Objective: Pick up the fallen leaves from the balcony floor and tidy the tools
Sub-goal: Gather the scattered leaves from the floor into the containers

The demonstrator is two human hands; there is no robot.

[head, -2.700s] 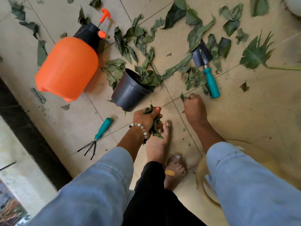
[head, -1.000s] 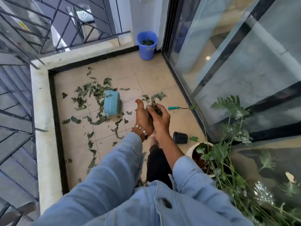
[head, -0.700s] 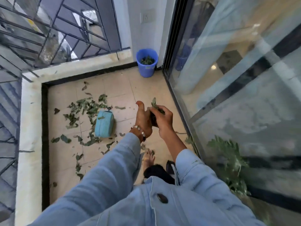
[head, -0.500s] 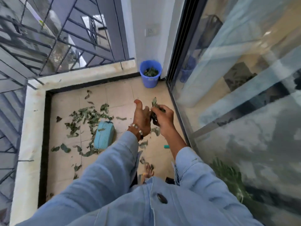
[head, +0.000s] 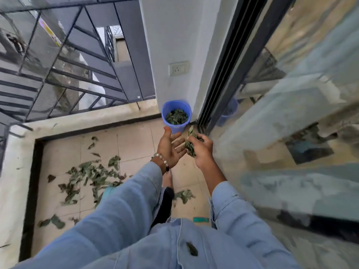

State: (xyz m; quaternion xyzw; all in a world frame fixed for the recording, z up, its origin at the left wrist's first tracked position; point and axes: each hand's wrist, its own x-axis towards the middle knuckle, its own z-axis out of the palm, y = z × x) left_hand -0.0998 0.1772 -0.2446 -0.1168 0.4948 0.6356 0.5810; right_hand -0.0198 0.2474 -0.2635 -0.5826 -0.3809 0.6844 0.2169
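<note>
Beige tiled floor (head: 136, 144), left hand (head: 171, 150) spread, right hand (head: 200, 150) clutching leaves (head: 189, 147)

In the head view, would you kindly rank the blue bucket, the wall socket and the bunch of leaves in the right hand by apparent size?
1. Blue bucket, largest.
2. Bunch of leaves and wall socket: they look alike; the leaves are nearer and partly hidden in the right hand, so no ranking.

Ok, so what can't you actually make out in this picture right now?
Head view only:
- Light blue thing on the floor: mostly hidden by the left sleeve.
- Teal tool handle: its working end is hidden behind the right sleeve.
- Blue bucket: how deep its leaves go can't be told.
- Room behind the glass door: blurred by reflections.
</note>
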